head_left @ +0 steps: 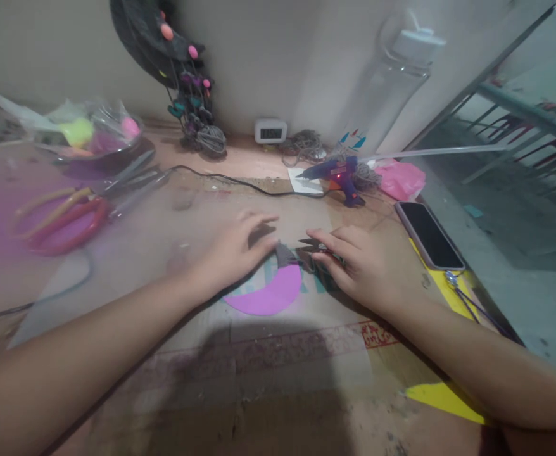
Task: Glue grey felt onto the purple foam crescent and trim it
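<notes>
Starting at the left of the frame, the scissors lie blurred on the desk, well apart from both hands, and we would leave them there.

Our left hand lies palm down near the middle of the frame. Its fingers are loosely spread and reach forward, and the fingertips rest on or just over the grey felt piece. That piece sits at the upper edge of the pink crescent, which lies flat on the cardboard between the two hands. We judge this hand should press flat and keep still, so that the crescent does not slide while the small parts are lined up.

Just right of the crescent, our right hand is also palm down with its fingers curled. Thumb and forefinger seem to pinch a dark pointed piece, though the fingers hide most of it. We would keep that grip light and near the tip, bring the point to the grey felt slowly, and check the edges before letting go.

Further right and up, the glue gun rests with its nozzle on a white card, its cable running left behind our hands. The phone lies near the right wrist, so we should watch our elbow.
</notes>
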The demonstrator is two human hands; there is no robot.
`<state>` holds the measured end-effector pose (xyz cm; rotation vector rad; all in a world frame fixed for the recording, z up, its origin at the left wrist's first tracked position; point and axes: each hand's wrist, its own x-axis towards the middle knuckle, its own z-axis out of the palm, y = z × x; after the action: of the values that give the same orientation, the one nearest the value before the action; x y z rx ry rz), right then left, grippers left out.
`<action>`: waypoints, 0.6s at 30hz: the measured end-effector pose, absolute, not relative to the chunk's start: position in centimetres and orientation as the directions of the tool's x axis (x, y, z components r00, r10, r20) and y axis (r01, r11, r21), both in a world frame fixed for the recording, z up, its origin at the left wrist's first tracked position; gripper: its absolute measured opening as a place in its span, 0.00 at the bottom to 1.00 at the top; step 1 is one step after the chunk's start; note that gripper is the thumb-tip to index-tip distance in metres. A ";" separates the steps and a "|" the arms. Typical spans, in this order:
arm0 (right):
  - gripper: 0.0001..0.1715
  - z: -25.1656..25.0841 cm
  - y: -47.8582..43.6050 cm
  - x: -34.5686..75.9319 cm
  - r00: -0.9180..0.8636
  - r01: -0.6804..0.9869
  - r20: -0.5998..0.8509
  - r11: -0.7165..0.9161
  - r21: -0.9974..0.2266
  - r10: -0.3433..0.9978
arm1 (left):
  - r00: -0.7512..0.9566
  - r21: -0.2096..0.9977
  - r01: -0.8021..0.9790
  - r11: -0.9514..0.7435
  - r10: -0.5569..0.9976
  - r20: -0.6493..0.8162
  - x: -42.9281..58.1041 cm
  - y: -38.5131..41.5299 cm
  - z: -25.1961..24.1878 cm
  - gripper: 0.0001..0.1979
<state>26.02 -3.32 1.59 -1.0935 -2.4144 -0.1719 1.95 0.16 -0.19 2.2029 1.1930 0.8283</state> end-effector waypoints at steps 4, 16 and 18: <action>0.19 1.4 -3.3 26.0 -0.578 0.715 0.468 0.692 -0.104 0.668 | 0.584 0.495 0.587 -0.640 0.759 0.288 2.3 0.2 -1.0 0.15; 0.17 1.5 -4.8 25.1 -0.408 0.646 0.317 0.516 -0.562 0.856 | 0.406 0.951 0.306 -0.031 0.908 -0.101 2.7 -1.1 1.5 0.13; 0.12 1.6 -4.6 24.7 -0.401 0.585 0.230 0.441 -0.681 0.887 | 0.406 0.959 0.285 -0.013 0.908 -0.109 2.7 -1.2 1.5 0.14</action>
<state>24.70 -4.62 1.56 -1.2298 -2.1214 0.6856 2.74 -1.17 1.50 1.5470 1.0965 0.6991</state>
